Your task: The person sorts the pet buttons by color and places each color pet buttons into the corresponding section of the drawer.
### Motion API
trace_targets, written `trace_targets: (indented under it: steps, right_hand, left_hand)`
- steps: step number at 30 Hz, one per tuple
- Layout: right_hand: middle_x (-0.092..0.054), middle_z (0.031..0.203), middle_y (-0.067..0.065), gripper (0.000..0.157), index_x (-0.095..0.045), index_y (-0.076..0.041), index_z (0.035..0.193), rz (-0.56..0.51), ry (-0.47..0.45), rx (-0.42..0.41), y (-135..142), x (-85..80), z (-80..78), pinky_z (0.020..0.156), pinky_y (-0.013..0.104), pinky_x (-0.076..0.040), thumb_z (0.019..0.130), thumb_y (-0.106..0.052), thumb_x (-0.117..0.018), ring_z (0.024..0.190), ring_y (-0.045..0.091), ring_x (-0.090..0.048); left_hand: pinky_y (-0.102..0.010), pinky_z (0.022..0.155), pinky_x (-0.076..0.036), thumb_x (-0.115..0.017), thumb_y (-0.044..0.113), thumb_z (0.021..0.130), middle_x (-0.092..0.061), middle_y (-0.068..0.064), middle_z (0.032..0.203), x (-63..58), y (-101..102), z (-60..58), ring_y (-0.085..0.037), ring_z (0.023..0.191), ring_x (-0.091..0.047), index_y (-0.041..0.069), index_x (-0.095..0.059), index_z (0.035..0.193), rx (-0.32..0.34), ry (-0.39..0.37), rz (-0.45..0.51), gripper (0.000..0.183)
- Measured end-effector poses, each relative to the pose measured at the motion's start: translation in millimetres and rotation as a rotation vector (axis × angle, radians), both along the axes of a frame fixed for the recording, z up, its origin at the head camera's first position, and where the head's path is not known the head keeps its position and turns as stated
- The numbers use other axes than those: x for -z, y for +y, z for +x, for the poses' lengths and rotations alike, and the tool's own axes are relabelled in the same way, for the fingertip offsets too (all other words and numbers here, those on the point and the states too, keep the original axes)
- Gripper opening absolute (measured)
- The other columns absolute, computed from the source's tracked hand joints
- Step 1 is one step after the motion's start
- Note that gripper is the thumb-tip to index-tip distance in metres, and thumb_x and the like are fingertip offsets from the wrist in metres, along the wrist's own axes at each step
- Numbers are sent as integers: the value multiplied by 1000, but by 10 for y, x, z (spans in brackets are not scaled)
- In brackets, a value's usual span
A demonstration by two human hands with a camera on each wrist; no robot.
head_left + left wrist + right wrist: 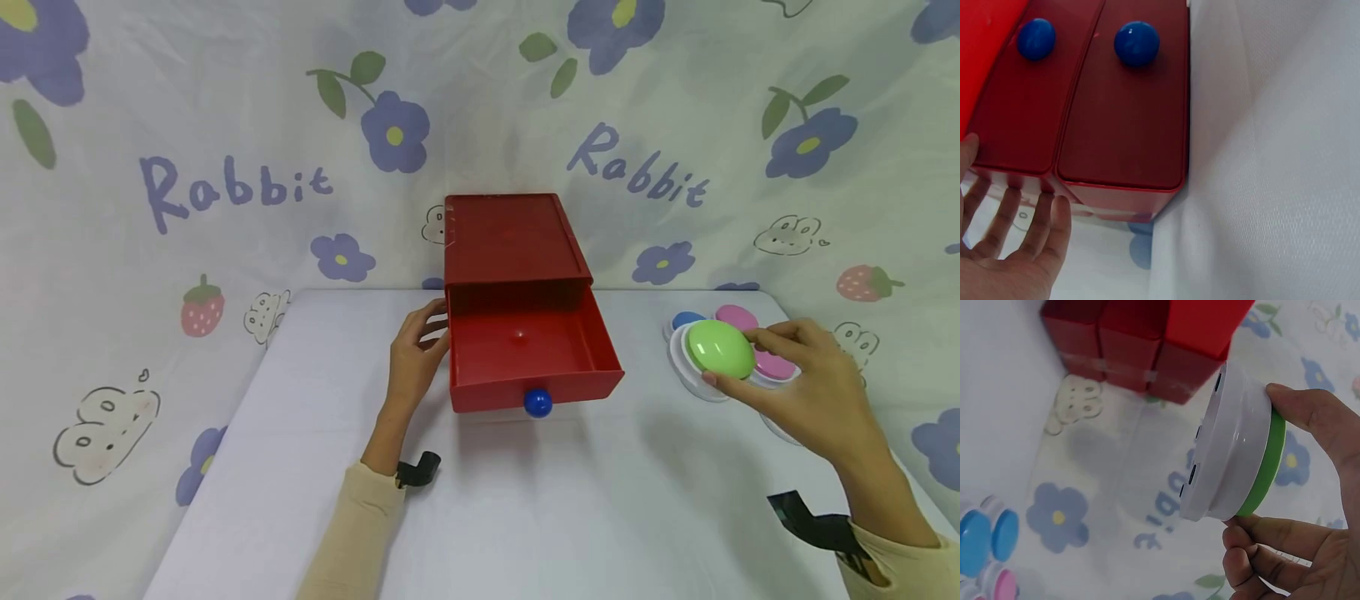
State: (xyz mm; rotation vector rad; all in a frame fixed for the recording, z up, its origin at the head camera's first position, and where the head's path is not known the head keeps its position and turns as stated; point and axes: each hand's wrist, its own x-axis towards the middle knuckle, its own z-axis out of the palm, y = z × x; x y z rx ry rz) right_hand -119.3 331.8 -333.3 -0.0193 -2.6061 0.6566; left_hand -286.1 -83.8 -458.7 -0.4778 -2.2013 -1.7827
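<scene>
Pinching a green button (722, 350) by its rim, your right hand (817, 400) has the thumb on one edge and fingers on the opposite one. The button is to the right of the red cabinet (513, 237), up off the white table (600, 508), white base included. Your left hand (415, 354) is at the cabinet's left side, fingers spread, fingertips by the side wall; from these angles you can't tell how firmly they press. Top drawer (487, 393) sticks out from the cabinet's front, blue knob (537, 403) on its face. Two lower drawers (1125, 125) sit closed beneath, also blue-knobbed. Right of the cabinet, near your right hand: pink buttons (737, 317) and blue buttons (1005, 535) with white bases. Behind the cabinet hangs a flowered cloth (255, 92) with "Rabbit" lettering.
</scene>
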Motion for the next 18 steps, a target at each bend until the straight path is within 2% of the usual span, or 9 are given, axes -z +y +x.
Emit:
trace_targets:
  steps: [6, 12, 15, 18]
  right_hand:
    - [-55, 106, 6, 68, -71, 0, 120, -27, 26, -65, -238, -214, -84, 74, 33, -33, 62, -25, -97, 97, 18, -43]
    - [-56, 109, 9, 64, -72, 0, 118, -31, 51, -129, -479, -356, -185, 74, 26, -36, 62, -22, -97, 100, 23, -46]
    - [-56, 110, 9, 65, -72, -1, 120, -39, 55, -157, -605, -402, -239, 75, 26, -38, 63, -20, -96, 101, 23, -46]
    - [-56, 110, 9, 64, -71, 0, 120, -45, 59, -198, -730, -437, -286, 78, 35, -42, 64, -20, -96, 105, 26, -47]
  left_hand:
    - [-44, 96, -52, -69, 24, 96, -58, 2, 132, 11, 1, -1, -19, 116, -63, 29, -57, 141, 0, -1, 4, 46]
    - [-37, 94, -53, -69, 27, 96, -58, 5, 132, 8, 5, -1, -17, 115, -63, 31, -56, 141, -11, 5, -16, 47]
    - [-37, 94, -53, -70, 26, 96, -58, 4, 132, 0, 2, 0, -17, 115, -63, 31, -56, 141, -13, 7, -18, 48]
    - [-40, 94, -53, -70, 26, 96, -58, 3, 132, -8, -1, -2, -19, 115, -63, 30, -56, 141, -11, 9, -18, 48]
